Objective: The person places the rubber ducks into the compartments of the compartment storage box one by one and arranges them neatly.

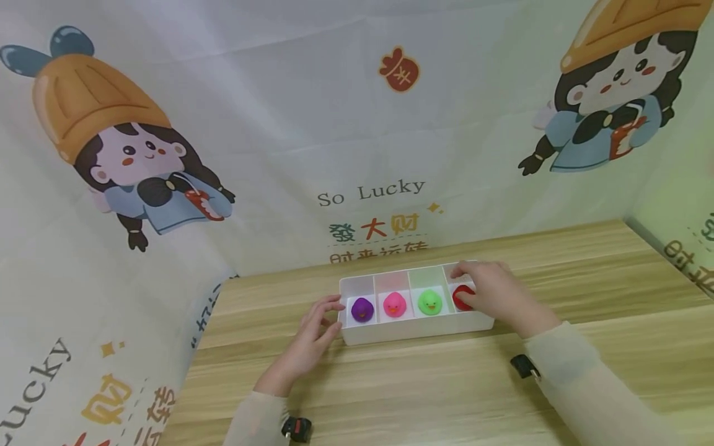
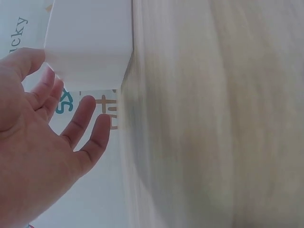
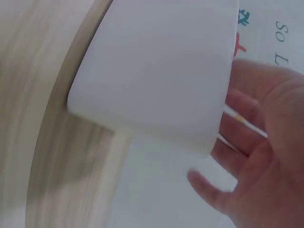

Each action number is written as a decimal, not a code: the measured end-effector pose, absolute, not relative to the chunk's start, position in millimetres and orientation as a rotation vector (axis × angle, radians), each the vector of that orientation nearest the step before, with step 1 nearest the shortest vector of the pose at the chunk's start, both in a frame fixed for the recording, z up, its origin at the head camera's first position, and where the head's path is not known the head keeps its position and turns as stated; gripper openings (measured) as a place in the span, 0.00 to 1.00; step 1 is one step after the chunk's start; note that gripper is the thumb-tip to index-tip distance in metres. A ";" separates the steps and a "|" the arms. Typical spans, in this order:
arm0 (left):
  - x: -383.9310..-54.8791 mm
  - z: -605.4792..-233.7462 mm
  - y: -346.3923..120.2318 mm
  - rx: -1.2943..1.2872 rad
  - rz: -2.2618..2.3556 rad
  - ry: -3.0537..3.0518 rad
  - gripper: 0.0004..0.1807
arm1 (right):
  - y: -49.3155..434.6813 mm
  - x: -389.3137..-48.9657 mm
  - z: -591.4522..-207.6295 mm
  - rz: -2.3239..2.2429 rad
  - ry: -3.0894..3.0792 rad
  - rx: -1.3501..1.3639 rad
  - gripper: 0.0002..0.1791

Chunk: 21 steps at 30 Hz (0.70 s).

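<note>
A white divided box stands on the table with small rubber ducks in separate compartments: purple, pink and green. In the right-end compartment lies a red toy, partly covered by my right thumb. My right hand reaches over that end, thumb on the red toy and index finger apart from it near the back wall; the right wrist view hides these fingertips behind the box wall. At the box's left end, my left hand rests its fingertips by the rim, loosely spread.
The wood-grained table extends on both sides and in front of the box. A printed cloth hangs behind the table and along its sides. Dark wrist straps sit on both sleeves.
</note>
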<state>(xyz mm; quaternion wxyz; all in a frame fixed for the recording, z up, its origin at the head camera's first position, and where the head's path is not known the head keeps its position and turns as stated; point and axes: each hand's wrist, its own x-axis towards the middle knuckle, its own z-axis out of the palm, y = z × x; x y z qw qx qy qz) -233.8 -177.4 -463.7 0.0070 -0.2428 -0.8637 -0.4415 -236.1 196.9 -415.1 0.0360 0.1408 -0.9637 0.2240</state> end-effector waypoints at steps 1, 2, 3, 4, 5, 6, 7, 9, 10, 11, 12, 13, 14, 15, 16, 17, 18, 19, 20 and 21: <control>-234.3 -464.3 -178.1 -0.764 -1.376 -2.692 0.16 | 194.4 -235.2 -414.3 0.676 -2.941 0.419 0.18; -234.8 -464.9 -178.9 -0.766 -1.370 -2.684 0.16 | 191.8 -234.8 -413.8 0.660 -2.924 0.402 0.20; -235.3 -465.1 -179.6 -0.770 -1.366 -2.675 0.16 | 189.1 -234.4 -413.2 0.643 -2.908 0.387 0.22; -236.0 -465.4 -180.2 -0.776 -1.359 -2.666 0.17 | 186.5 -234.5 -412.9 0.624 -2.894 0.374 0.23; -236.4 -465.8 -180.8 -0.782 -1.350 -2.659 0.17 | 184.1 -234.0 -412.3 0.601 -2.885 0.363 0.24; -236.5 -466.4 -181.6 -0.778 -1.341 -2.659 0.17 | 181.4 -234.1 -412.3 0.579 -2.879 0.357 0.26; -236.2 -467.5 -182.7 -0.772 -1.323 -2.660 0.17 | 178.8 -233.9 -412.4 0.561 -2.877 0.351 0.28; -234.6 -469.3 -184.6 -0.749 -1.299 -2.663 0.17 | 173.5 -233.3 -413.5 0.523 -2.886 0.337 0.31; -233.5 -470.3 -185.5 -0.735 -1.284 -2.663 0.17 | 170.7 -232.8 -414.1 0.511 -2.893 0.328 0.33; -232.4 -471.1 -186.4 -0.721 -1.266 -2.666 0.17 | 167.9 -231.6 -414.6 0.508 -2.901 0.317 0.34; -231.2 -471.7 -187.2 -0.704 -1.247 -2.672 0.17 | 164.9 -230.8 -415.5 0.507 -2.903 0.311 0.35; -230.1 -471.6 -187.9 -0.687 -1.225 -2.677 0.17 | 161.6 -229.8 -416.1 0.507 -2.901 0.308 0.35; -228.7 -470.2 -188.1 -0.673 -1.208 -2.683 0.17 | 158.4 -229.1 -416.9 0.501 -2.898 0.305 0.35; -227.5 -468.0 -187.7 -0.661 -1.182 -2.692 0.17 | 155.4 -228.4 -417.3 0.496 -2.893 0.304 0.35; -226.5 -465.3 -186.7 -0.658 -1.139 -2.701 0.18 | 152.2 -227.3 -417.5 0.491 -2.887 0.301 0.35; -225.5 -461.7 -185.0 -0.653 -1.090 -2.720 0.19 | 149.4 -226.2 -417.7 0.483 -2.885 0.298 0.36; -224.4 -457.3 -182.4 -0.652 -1.038 -2.737 0.20 | 146.9 -225.1 -418.0 0.473 -2.886 0.291 0.36; -223.0 -452.2 -179.0 -0.645 -0.986 -2.751 0.22 | 144.4 -223.7 -417.9 0.470 -2.890 0.284 0.37; -221.6 -447.2 -175.0 -0.639 -0.924 -2.758 0.23 | 142.0 -222.4 -417.8 0.469 -2.902 0.275 0.38; -220.2 -442.4 -170.7 -0.628 -0.858 -2.758 0.25 | 139.8 -221.1 -417.4 0.470 -2.913 0.270 0.39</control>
